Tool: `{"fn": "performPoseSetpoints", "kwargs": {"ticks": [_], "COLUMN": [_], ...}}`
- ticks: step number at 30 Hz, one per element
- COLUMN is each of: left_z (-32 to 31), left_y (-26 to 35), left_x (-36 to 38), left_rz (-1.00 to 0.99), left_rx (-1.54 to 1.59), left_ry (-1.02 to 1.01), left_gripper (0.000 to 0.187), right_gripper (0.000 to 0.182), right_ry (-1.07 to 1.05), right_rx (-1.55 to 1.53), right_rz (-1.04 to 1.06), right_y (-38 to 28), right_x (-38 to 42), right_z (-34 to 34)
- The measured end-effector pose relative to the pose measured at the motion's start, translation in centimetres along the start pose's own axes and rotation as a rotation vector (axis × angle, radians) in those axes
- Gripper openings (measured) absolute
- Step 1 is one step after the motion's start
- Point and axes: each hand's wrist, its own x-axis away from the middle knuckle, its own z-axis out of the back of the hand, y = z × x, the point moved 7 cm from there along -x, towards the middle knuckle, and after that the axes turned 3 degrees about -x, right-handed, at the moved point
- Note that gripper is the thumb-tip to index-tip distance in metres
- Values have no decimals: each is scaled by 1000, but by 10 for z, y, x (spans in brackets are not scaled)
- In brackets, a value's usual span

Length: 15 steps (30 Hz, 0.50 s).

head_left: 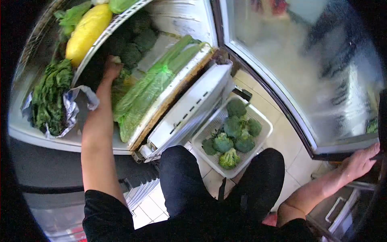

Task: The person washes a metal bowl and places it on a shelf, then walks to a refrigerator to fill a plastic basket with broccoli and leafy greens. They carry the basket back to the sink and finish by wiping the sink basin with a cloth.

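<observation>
Left hand (111, 67) seemingly grips broccoli (131, 54) (no labels readable).

— That basket (264, 121) on the floor is white, the broccoli (234, 133) in it dark green.

— And the squash (86, 32) up on the shelf is bright yellow, beside dark leafy greens (50, 94) in silver foil (72, 111).

— Black trousers (181, 177), pale tiles (288, 141).

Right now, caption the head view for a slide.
Left hand reaches among broccoli in an open cooler; right hand holds the glass door; a basket of broccoli sits on the floor.
</observation>
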Motion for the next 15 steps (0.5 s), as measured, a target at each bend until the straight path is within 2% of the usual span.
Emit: {"fn": "performPoseSetpoints", "kwargs": {"ticks": [1,3,4,5,6,7,8,9,10,11,12,13,14,15], "left_z": [1,-12,22,62,72,91,134,154,170,182,182,163,155,130], "left_y": [3,-39,-27,-8,-21,-9,48,85,129,172,204,233,266,296], "left_x": [4,-35,-16,-4,-10,1,60,97,131,167,194,214,239,258], "left_rz": [-72,-110,-37,-31,-36,79,214,122,132,45,-18,-95,-212,-154], "left_rx": [-15,-59,80,-79,28,-211,39,181,504,554,685,946,841,878], "left_ry": [34,184,212,327,490,512,555,774,591,695,603,503,419,170], "left_gripper": [64,60,58,62,69,76,80,77,64,49,42,38,35,35], "right_gripper": [68,69,70,72,72,71,69,68,67,67,66,66,66,67], "right_ry": [38,50,49,48,48,32,17,10,6,8,9,14,18,18], "right_rx": [40,143,131,118,141,120,93,58,20,1,-18,14,45,83], "right_rz": [-45,1,68,136,143,146,149,154,160,167,173,150,129,97], "right_y": [-20,-26,-29,-33,-33,-36,-39,-44,-47,-48,-49,-45,-42,-41], "right_x": [16,15,16,16,17,20,24,27,29,29,28,28,27,27], "right_z": [-6,-2,-3,-4,-5,-6,-8,-11,-13,-13,-13,-11,-9,-8]}}
